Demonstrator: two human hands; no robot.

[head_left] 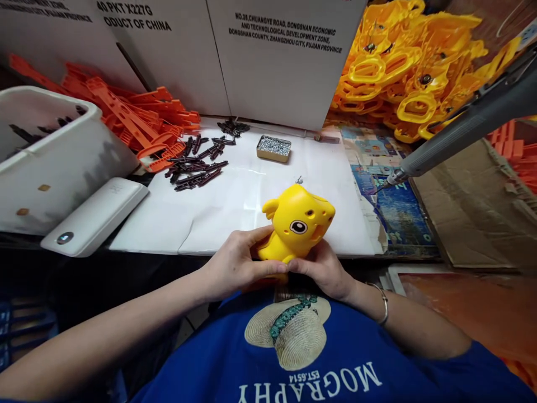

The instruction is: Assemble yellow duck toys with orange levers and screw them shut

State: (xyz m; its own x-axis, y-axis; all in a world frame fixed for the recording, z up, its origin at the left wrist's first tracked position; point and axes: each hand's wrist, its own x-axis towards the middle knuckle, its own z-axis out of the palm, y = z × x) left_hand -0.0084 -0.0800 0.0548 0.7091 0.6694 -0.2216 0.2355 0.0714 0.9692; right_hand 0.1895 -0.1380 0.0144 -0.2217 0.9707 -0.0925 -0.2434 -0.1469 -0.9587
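A yellow plastic toy animal [296, 224] with a printed eye and small screw holes is held at the table's front edge, close to my body. My left hand [241, 260] grips its lower left side, thumb across the base. From the right, my right hand [325, 271] closes round the lower part, its thumb meeting the left one. The toy's underside is hidden by my hands. Beyond the toy, a small tin of screws [273, 150] sits on the white sheet [247, 196], and a few loose screws [299, 179] lie just behind the toy's head.
Dark brown plastic parts [199, 165] lie left of the tin. Orange parts [121, 112], a white bin [59, 162] and a white power bank [96, 215] stand further left. At right hang a grey electric screwdriver [465, 126] and, behind, piled yellow shells [403, 67]. White cartons [277, 67] wall the back.
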